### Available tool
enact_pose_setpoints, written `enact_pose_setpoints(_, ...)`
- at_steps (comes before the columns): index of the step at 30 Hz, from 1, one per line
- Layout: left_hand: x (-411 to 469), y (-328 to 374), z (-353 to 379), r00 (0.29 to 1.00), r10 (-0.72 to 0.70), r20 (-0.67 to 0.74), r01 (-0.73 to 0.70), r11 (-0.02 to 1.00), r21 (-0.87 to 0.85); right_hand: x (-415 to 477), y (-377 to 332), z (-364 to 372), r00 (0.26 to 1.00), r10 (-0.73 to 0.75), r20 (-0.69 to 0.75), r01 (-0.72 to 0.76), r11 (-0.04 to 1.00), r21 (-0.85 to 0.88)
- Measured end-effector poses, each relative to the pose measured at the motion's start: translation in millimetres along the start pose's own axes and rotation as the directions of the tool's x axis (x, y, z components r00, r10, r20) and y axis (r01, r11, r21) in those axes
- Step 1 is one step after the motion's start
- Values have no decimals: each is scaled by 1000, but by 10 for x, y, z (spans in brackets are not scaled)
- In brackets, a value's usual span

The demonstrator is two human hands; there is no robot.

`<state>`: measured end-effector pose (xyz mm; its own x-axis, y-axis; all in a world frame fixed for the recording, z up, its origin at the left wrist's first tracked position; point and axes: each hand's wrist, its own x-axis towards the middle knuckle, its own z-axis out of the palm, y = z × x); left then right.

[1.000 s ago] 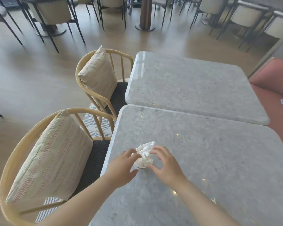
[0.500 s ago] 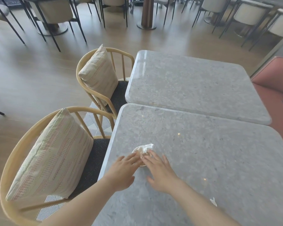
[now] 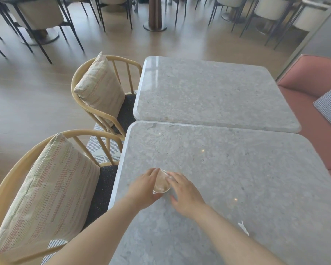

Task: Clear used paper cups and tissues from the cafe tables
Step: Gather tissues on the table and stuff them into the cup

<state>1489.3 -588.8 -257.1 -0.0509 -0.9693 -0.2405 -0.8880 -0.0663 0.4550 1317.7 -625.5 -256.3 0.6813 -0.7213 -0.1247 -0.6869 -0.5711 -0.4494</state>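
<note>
Here, from the head view: a small pale paper cup (image 3: 161,181) sits near the left edge of the grey marble desk (image 3: 237,188). The left hand (image 3: 143,190) wraps round it, and the right hand (image 3: 185,194) rests straight-fingered against its side. Contents too blurred to tell. Squeezing could crush or tip it, spilling dregs.

Two grey stone-patterned tabletops stand edge to edge. The far table (image 3: 208,92) is bare of objects. The near table (image 3: 237,178) bears a tilted paper cup (image 3: 161,182) near its left edge and a small white scrap (image 3: 244,227).

Glossy stone table (image 3: 237,178), matt paper cup (image 3: 161,184)
</note>
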Motion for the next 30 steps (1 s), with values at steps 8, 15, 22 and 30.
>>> enact_pose_setpoints(8,45,607,410,996,90,24,-90,995,-32,-700,429,-56,995,47,-93,-44,998,33)
enact_pose_setpoints(15,46,1320,779,998,61,6,-60,997,-44,-1350,1152,-265,940,268,-210,-243,960,139)
enact_pose_setpoints(22,54,1798,1011,999,30,37,-28,998,-52,-1695,1746,-120,946,292,140,-273,951,-143)
enact_pose_setpoints(30,-164,1982,1210,984,-145,-107,128,980,-151,-2019,2093,8,970,120,211,-89,985,-147)
